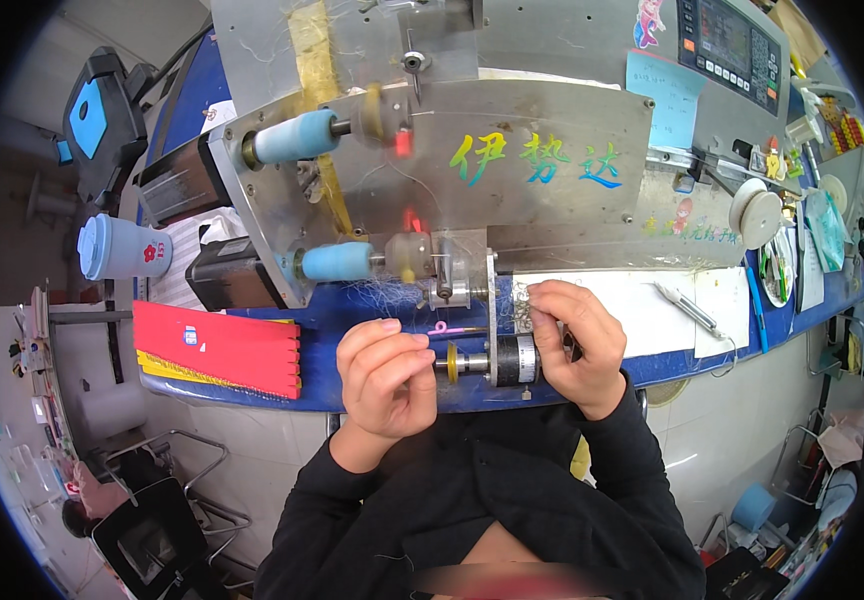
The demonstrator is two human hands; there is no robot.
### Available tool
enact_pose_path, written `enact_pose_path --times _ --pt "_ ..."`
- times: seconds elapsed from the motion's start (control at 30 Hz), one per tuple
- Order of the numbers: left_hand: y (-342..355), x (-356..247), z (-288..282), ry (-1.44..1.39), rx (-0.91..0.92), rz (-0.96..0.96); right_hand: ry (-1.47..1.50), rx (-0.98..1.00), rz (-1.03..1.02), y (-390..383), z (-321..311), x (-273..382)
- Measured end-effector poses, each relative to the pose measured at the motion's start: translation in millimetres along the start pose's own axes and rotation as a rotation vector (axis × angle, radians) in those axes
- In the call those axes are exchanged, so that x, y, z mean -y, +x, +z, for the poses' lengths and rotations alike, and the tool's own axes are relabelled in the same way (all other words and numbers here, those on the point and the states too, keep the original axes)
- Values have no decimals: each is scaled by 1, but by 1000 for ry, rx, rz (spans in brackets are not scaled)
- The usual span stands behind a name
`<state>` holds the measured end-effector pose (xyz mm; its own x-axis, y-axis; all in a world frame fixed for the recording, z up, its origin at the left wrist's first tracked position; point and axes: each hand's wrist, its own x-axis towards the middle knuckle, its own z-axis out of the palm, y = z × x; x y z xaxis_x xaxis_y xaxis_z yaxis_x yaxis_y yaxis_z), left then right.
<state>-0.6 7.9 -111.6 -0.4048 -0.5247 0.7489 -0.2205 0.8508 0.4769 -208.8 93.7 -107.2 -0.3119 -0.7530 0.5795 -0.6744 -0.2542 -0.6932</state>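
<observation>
My left hand is raised in front of the machine with thumb and fingers pinched together; whatever lies between them is too fine to see. Just beyond its fingertips is a thin pink tool with a small loop. My right hand is pinched too, beside a black cylindrical motor with a yellow-rimmed wheel on its shaft. What its fingers hold cannot be made out. Tangled loose thread hangs below a light blue roller. A second blue roller sits higher up.
The metal machine fills the back, with a control panel at far right. Red and yellow folders and a blue lidded cup stand at left. On the right are white paper, a pen-like tool and a white spool.
</observation>
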Motion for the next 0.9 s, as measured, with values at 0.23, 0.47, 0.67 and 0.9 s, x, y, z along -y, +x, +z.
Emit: enact_pose_path --times 0.23,0.47,0.67,0.9 --pt "1 0 1 4 1 2 2 -3 5 0 0 0" --pt "0 0 1 6 10 -3 6 -4 -1 0 -1 0" --pt "1 0 2 5 6 -1 8 -3 -1 0 -1 0" --pt "-1 1 2 -1 11 5 13 -2 2 -1 -1 -1"
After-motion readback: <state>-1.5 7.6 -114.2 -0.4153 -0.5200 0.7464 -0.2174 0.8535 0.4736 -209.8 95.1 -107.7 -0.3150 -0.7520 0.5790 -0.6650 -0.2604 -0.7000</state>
